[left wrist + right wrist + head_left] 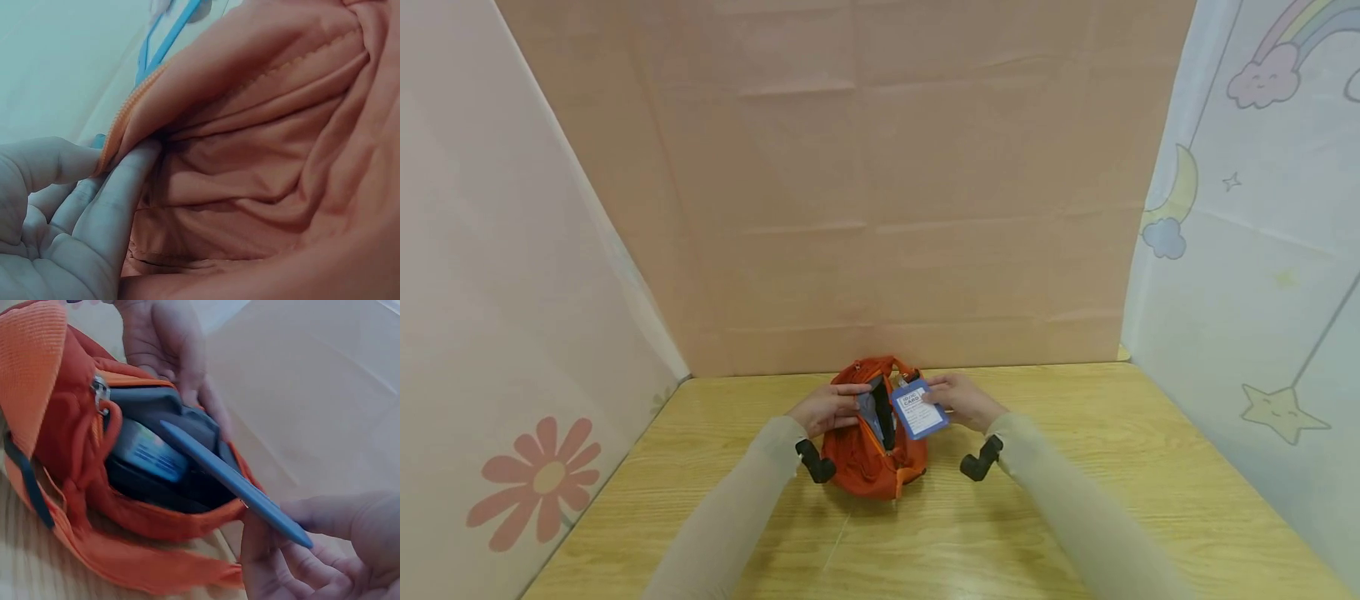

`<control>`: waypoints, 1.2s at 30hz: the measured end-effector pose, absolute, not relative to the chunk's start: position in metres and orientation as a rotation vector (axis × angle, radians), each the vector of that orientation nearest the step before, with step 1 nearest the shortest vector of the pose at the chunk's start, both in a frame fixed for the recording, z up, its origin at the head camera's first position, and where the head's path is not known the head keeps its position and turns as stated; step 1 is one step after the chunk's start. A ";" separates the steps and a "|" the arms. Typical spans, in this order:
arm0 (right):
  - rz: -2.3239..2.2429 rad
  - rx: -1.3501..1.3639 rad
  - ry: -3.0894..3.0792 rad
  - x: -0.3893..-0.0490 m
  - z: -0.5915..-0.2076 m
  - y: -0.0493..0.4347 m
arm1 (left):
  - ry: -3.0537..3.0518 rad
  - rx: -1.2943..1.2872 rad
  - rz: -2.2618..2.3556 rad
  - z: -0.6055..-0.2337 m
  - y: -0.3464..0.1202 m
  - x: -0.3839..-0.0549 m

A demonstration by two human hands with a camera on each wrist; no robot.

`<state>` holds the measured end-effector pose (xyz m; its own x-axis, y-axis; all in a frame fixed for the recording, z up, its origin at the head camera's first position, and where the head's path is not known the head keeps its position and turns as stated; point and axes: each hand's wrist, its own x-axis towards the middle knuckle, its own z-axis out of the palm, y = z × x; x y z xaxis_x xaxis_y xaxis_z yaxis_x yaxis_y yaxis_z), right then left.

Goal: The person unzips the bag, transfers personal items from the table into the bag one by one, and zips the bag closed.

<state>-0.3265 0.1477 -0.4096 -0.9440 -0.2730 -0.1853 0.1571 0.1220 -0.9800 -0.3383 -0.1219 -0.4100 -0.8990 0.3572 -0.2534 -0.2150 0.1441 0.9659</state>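
Note:
An orange-red bag (857, 471) lies on the table with its zipped mouth spread wide. My left hand (823, 408) pinches one edge of that mouth; the left wrist view has the thumb outside and a finger inside the zipper edge (128, 119). Between the thumb and fingers of my right hand (964, 400) is a blue-framed ID card holder (921, 410), held at the opposite side of the opening. Edge-on in the right wrist view, the holder overlaps the opening. Inside the grey lining (147, 400) sits a whitish packet with blue print (150, 453).
The bag stands on a wood-grain table (1015, 517), close to a peach cloth backdrop (880, 208). Pale printed cloths rise along the left (512, 292) and right (1240, 292) sides. An orange strap (156, 565) and a looped zipper pull (112, 431) hang by the opening.

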 end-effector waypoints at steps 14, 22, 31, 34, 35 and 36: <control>-1.859 -0.018 2.136 -0.335 -0.416 0.115 | 2.016 0.124 1.789 -0.410 -0.123 -0.342; -1.802 0.041 2.209 -0.333 -0.420 0.113 | 2.006 0.135 1.779 -0.412 -0.124 -0.343; -1.743 0.080 2.247 -0.331 -0.418 0.112 | 1.998 0.117 1.789 -0.411 -0.123 -0.342; -1.753 0.080 2.248 -0.331 -0.418 0.110 | 2.002 0.115 1.789 -0.410 -0.122 -0.342; -1.755 0.070 2.248 -0.331 -0.418 0.109 | 2.006 0.114 1.786 -0.410 -0.122 -0.341; -1.762 0.064 2.242 -0.331 -0.419 0.107 | 2.007 0.115 1.786 -0.410 -0.122 -0.341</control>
